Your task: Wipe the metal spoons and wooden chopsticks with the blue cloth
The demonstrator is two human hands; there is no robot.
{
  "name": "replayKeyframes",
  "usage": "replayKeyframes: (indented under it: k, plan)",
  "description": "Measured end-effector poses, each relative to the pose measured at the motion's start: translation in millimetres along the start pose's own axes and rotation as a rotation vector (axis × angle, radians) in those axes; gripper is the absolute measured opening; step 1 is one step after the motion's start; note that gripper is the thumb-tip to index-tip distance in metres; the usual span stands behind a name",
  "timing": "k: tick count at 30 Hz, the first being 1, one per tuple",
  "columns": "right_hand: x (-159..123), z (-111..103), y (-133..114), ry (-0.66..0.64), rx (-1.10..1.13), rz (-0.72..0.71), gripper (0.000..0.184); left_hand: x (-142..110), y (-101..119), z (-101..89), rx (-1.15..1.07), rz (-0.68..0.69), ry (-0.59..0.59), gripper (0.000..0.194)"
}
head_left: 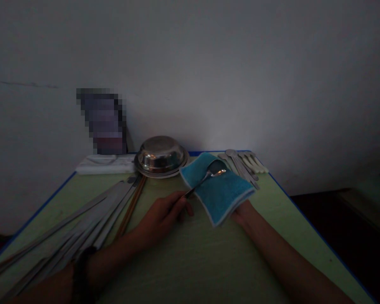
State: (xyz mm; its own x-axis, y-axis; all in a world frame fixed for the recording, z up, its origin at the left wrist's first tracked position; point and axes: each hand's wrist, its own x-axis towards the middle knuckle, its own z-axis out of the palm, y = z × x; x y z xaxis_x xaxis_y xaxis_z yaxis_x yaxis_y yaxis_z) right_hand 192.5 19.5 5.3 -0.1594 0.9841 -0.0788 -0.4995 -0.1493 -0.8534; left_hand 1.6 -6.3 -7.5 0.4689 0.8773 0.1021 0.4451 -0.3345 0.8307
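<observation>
In the head view, my left hand (pixel 167 211) is closed around the handle of a metal spoon (pixel 196 185). The spoon's shiny bowl rests against a blue cloth (pixel 223 194) with a pale edge. My right hand (pixel 243 212) holds up that cloth from below, and its fingers are hidden under it. Behind the cloth, to the right, lie several metal spoons (pixel 236 158) and several utensils with pale handles (pixel 256 162). Left of my left hand is a pair of brown chopsticks (pixel 131 209).
An upturned metal bowl (pixel 161 154) sits on stacked plates by the wall. Long, flat grey utensils (pixel 91 219) fan out over the table's left side. A white flat package (pixel 104 164) lies at the back left, before a blurred upright object (pixel 106 122). The green table (pixel 183 261) has blue edges.
</observation>
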Motion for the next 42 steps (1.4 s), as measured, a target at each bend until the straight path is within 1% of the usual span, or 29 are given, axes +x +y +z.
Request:
replayKeyframes:
  k: [3, 6, 12, 14, 16, 18, 20, 23, 25, 27, 30, 33, 37, 39, 42]
  plan:
    - [-0.2, -4.1, 2.6, -0.070, 0.029, 0.024, 0.020, 0.8, 3.4, 0.2, -0.060, -0.010, 0.001, 0.029]
    - [3.3, -10.3, 7.7, -0.064, 0.071, 0.018, 0.014, 1.7, 6.4, 0.3, -0.112, -0.028, -0.022, 0.027]
    - [7.0, -13.2, 9.2, 0.025, 0.140, -0.021, 0.017, 0.9, 5.5, 0.7, -0.131, -0.039, -0.047, 0.023]
    - [7.0, -15.8, 9.1, 0.035, 0.183, 0.008, 0.014, 0.2, 4.4, 1.3, -0.174, -0.039, -0.051, 0.024]
    - [6.6, -19.5, 9.6, 0.036, 0.216, 0.072, 0.014, -0.4, 3.6, 1.8, -0.208, -0.034, -0.055, 0.025]
    - [5.4, -21.9, 9.7, 0.027, 0.223, 0.124, 0.016, -0.8, 3.3, 2.1, -0.226, -0.032, -0.065, 0.025]
    - [3.1, -21.1, 8.3, -0.022, 0.217, 0.164, 0.018, -1.0, 3.1, 2.1, -0.222, -0.042, -0.081, 0.025]
    - [-0.5, -15.7, 5.6, -0.117, 0.218, 0.208, 0.033, -0.8, 2.6, 2.3, -0.214, -0.057, -0.094, 0.026]
    - [-1.4, -12.5, 6.2, -0.101, 0.200, 0.218, 0.038, -0.5, 2.4, 2.4, -0.215, -0.063, -0.100, 0.026]
    - [-0.4, -10.6, 9.5, -0.027, 0.160, 0.187, 0.035, -0.5, 3.1, 2.4, -0.194, -0.063, -0.112, 0.026]
    - [2.4, -8.6, 16.7, 0.081, 0.106, 0.087, 0.025, -0.9, 5.3, 1.2, -0.125, -0.048, -0.154, 0.025]
    - [3.9, -7.7, 21.7, 0.094, 0.020, 0.015, 0.025, -1.3, 6.9, -0.4, -0.030, -0.009, -0.178, 0.023]
    - [5.4, -13.3, 24.4, 0.101, -0.192, -0.084, 0.029, -0.8, 7.0, -1.4, 0.081, 0.045, -0.136, 0.019]
    - [7.4, -19.0, 26.3, 0.156, -0.272, -0.126, 0.029, -0.6, 6.4, -1.0, 0.107, 0.060, -0.102, 0.020]
    - [11.4, -26.4, 31.1, 0.265, -0.307, -0.148, 0.028, -1.4, 6.1, 0.1, 0.145, 0.058, -0.066, 0.023]
